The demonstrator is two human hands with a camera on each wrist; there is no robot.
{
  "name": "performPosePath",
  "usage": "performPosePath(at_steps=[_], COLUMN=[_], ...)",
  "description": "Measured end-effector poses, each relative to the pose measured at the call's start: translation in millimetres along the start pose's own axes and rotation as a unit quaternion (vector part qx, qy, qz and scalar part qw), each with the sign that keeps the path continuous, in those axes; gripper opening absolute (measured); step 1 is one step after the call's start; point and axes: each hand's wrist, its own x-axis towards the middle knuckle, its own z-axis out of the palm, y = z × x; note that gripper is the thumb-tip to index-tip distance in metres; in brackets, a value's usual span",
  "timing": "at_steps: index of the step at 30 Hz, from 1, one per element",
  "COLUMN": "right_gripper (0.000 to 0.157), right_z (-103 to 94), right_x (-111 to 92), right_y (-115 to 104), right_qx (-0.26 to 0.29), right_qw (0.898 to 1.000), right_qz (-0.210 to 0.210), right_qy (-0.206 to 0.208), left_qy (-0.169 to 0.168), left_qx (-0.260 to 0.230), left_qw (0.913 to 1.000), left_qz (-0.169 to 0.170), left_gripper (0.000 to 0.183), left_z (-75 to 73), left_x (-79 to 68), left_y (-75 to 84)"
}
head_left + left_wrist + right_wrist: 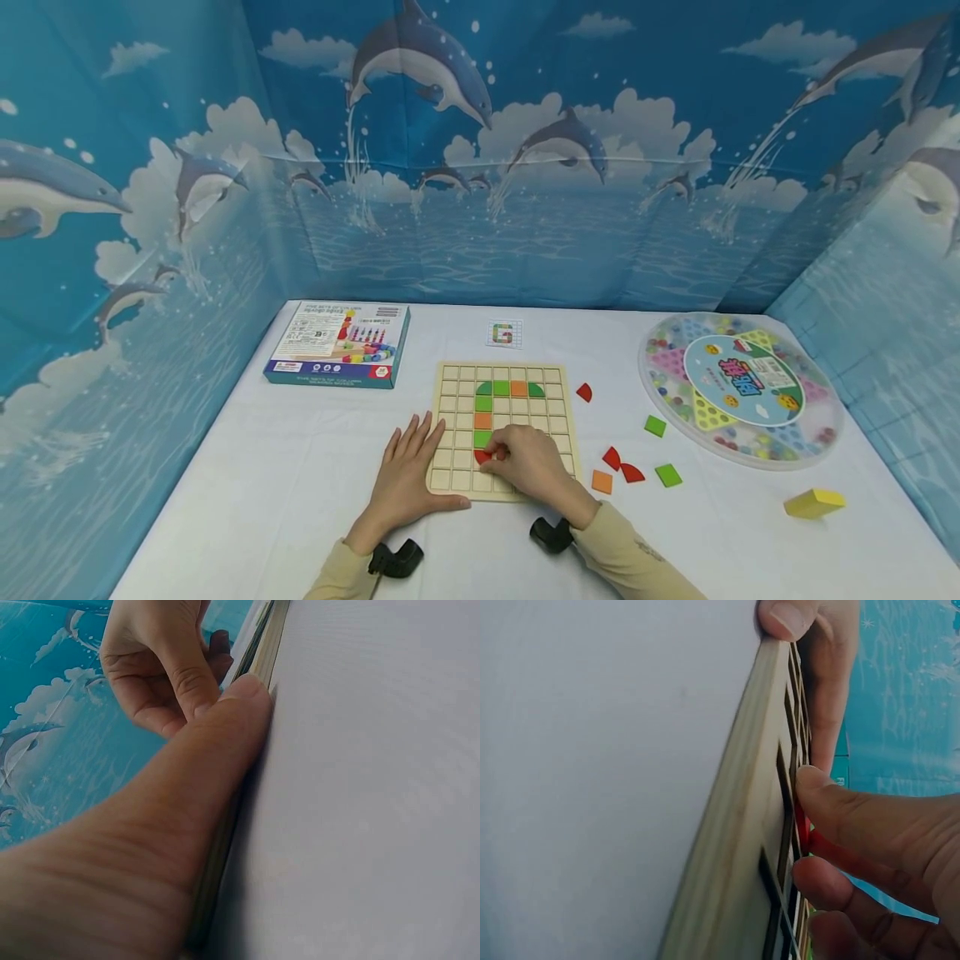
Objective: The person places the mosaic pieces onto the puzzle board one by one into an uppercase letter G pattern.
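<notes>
A wooden grid board (459, 458) lies on the table with green and orange square tiles and green quarter-circle tiles in some cells. My left hand (408, 475) rests at the board's lower left corner, fingers spread and straight. In the left wrist view its thumb (217, 727) touches the board's near edge. My right hand (528, 458) pinches a red quarter-circle tile (481, 457) at a cell just below the lowest green square. The right wrist view shows thumb and forefinger at this red tile (802, 825), close against the board's face; its far part is hidden.
Loose red quarter-circles (632, 473), green squares (668, 475) and an orange square (602, 482) lie right of the board. A pattern card (505, 333) sits behind it. Around these are a game box (337, 343), a round marble game (742, 392) and a yellow block (813, 503).
</notes>
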Motion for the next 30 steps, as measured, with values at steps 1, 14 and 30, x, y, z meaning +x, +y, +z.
performPosePath(at_steps=[1, 14, 30], right_gripper=[0.015, 0.007, 0.029], right_z=[-1.3, -53.7, -126.8], right_x=[-0.9, -29.1, -72.1], right_y=[0.0, 32.3, 121.3], right_qx=[0.0, -0.001, -0.047], right_qw=[1.0, 0.996, 0.973], right_qz=[0.0, 0.084, 0.222], right_qy=[-0.002, 0.015, 0.04], left_qy=[0.0, 0.007, 0.0], left_qx=[0.0, -0.007, 0.0], left_qw=[1.0, 1.0, 1.0], left_qz=[0.0, 0.002, -0.002], left_gripper=[0.116, 0.116, 0.117], left_z=[0.1, 1.6, 2.7], left_x=[-0.1, -1.3, 0.2], left_y=[0.1, -0.1, -0.5])
